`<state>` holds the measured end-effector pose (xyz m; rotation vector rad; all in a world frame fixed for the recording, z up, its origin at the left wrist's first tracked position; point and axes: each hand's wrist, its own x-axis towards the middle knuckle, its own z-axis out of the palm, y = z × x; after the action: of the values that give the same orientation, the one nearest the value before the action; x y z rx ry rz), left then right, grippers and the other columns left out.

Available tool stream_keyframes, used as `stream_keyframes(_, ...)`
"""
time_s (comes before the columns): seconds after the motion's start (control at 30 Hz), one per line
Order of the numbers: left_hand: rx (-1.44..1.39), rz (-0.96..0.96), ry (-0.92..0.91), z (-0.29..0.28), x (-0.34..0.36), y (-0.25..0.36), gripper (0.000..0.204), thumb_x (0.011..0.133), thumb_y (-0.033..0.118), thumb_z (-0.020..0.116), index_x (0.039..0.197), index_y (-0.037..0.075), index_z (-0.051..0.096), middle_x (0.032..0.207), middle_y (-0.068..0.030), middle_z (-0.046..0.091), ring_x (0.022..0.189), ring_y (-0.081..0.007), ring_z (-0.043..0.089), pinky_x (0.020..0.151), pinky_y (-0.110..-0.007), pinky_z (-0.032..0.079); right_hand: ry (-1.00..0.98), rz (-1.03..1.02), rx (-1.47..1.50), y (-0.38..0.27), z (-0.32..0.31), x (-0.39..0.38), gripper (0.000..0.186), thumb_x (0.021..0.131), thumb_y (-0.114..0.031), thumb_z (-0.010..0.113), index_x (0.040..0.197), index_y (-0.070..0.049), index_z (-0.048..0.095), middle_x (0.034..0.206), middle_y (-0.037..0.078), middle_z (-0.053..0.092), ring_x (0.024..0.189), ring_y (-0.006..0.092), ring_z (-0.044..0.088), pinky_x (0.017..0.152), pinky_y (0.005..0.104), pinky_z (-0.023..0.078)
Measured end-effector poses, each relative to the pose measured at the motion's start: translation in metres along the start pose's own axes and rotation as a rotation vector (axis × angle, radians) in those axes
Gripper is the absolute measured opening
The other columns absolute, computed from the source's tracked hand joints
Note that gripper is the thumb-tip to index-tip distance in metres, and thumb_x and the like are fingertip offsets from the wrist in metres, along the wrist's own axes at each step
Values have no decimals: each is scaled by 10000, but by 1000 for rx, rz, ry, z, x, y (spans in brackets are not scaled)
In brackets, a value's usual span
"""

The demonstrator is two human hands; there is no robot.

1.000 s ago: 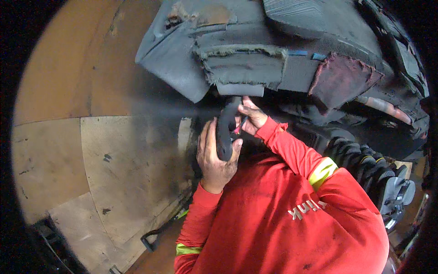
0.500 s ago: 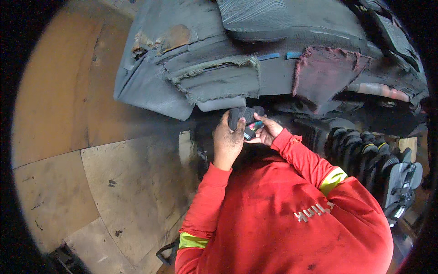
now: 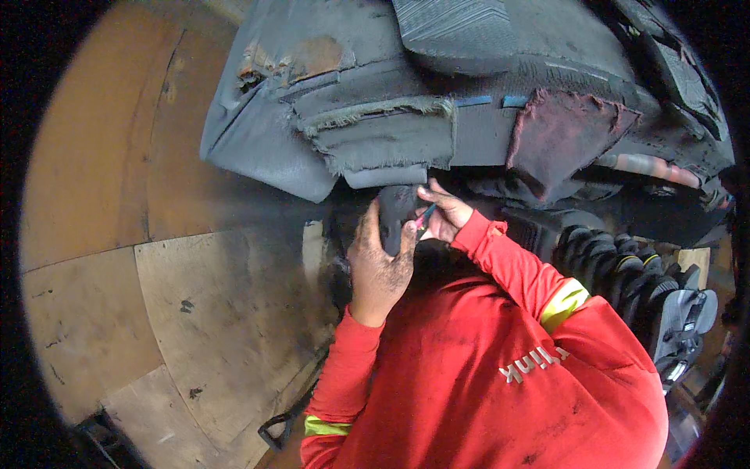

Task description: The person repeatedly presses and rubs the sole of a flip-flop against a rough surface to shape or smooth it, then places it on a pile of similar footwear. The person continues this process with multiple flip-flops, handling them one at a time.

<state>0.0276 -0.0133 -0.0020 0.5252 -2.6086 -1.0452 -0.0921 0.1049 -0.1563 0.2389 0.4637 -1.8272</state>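
Note:
A dark rubber piece (image 3: 397,205), apparently footwear with a small pink and teal part, is held just below the padded front edge of a grey, worn machine bench (image 3: 484,125). My left hand (image 3: 377,266) grips its left side with fingers wrapped round and thumb along the front. My right hand (image 3: 447,214) grips its right side near the coloured part. The piece's far end sits by a grey flap (image 3: 384,177); whether they touch I cannot tell.
Frayed cloth pads (image 3: 562,133) and a ridged rubber sole (image 3: 453,31) lie on the bench. A row of black flip-flops (image 3: 686,316) stands at right. Worn brown floor boards (image 3: 94,172) are at left, with a black handle-like object (image 3: 273,426) near the bottom.
The piece has been turned in both hands, first upright, then tilted flatter, now upright again and lower than a second ago. The view has also shifted slightly.

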Motion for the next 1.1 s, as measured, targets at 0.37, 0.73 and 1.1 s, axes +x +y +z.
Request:
stream_keyframes(0.37, -108, -57, 58, -7, -8, 5, 527, 832, -8, 587, 1349, -41, 491, 1208, -259, 623, 1121, -399, 621, 961, -418, 480, 60, 76, -135, -18, 31, -12, 605, 929, -258, 707, 1383, -132, 327, 1196, 227, 631, 978, 389, 690, 831, 646, 548)
stream_keyframes(0.73, -62, -19, 91, -49, -39, 28, 536, 844, 19, 587, 1361, -59, 469, 1232, -275, 591, 1139, -451, 578, 992, -448, 452, -21, 21, -142, 3, 76, -26, 459, 944, -217, 684, 1331, -192, 438, 1223, 114, 626, 935, 339, 700, 783, 570, 595)
stream_keyframes(1.1, -122, -165, 20, -90, -120, 41, 588, 916, 135, 621, 1410, -98, 404, 1338, -282, 538, 1218, -415, 563, 1026, -427, 444, -123, -60, -140, 47, 99, -62, 811, 973, -51, 602, 1540, -379, 123, 1228, 73, 598, 1033, 294, 669, 812, 577, 594)
